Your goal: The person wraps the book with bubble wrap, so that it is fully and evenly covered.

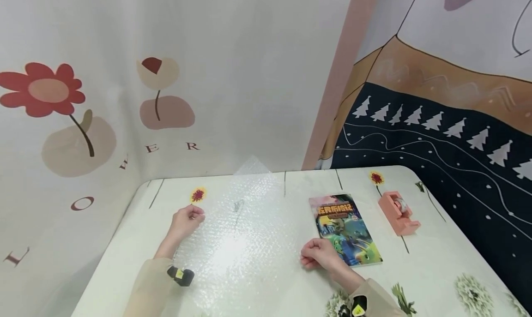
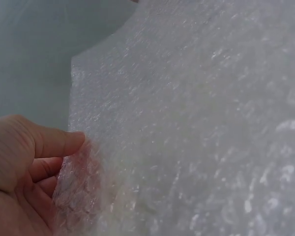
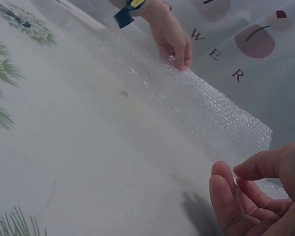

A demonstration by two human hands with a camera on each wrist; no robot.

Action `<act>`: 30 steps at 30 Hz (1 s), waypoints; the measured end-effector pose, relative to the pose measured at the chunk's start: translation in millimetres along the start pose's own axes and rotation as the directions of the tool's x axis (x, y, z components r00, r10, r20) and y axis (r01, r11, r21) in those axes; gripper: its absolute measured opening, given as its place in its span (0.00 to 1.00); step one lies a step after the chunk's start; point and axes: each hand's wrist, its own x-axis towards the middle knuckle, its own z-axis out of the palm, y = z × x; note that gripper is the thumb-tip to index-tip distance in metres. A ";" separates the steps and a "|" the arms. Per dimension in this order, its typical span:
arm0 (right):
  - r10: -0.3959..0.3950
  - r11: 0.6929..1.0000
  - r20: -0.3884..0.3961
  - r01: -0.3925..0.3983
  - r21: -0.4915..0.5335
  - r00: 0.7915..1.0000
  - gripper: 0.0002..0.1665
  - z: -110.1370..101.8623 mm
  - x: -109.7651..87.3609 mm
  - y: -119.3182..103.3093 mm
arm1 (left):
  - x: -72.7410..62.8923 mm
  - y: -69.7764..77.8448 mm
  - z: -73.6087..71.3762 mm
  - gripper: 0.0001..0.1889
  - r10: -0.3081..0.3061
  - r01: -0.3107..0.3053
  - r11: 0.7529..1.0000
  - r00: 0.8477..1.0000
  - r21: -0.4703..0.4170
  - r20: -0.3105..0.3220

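A large clear bubble wrap sheet [image 1: 249,215] spreads between both hands, with its far end rising at the back of the table. My left hand [image 1: 185,224] pinches its left edge; in the left wrist view the thumb [image 2: 64,142] is on top and the other fingers show through the plastic. My right hand [image 1: 322,254] is at the right edge, thumb and index fingertips close together. In the right wrist view the right hand [image 3: 255,191] seems to pinch that edge, though the transparent film is hard to make out there.
A colourful paperback book [image 1: 347,229] lies beside and partly beneath the right hand in the head view. Farther right stands a pink tape dispenser [image 1: 398,213]. The white flower-printed table [image 1: 440,257] meets a printed curtain [image 1: 249,77] at the back.
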 end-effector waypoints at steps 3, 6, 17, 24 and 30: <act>-0.006 1.000 0.003 0.006 0.002 1.000 0.07 -2.1 -0.2 1.2 | 1.1 -1.0 3.9 0.06 0.000 0.000 1.000 1.000 0.005 0.003; -0.027 1.000 0.003 0.027 -0.002 1.000 0.07 -4.0 -0.8 1.4 | 1.9 -2.2 7.0 0.06 0.010 -0.010 1.000 1.000 0.012 0.003; -0.084 0.996 0.004 0.084 -0.015 0.996 0.09 -19.0 -5.1 -2.6 | -1.0 -0.7 9.4 0.11 0.019 -0.019 0.998 1.000 0.052 -0.008; -0.122 0.993 -0.046 0.121 -0.018 0.992 0.11 -41.2 -5.7 -2.9 | -12.4 20.8 5.3 0.17 0.127 -0.122 0.985 0.991 0.122 -0.042; -0.118 0.993 -0.146 0.113 -0.043 0.982 0.14 -62.8 -6.5 -6.6 | -19.9 46.1 22.1 0.14 0.260 -0.254 0.963 0.964 0.095 -0.058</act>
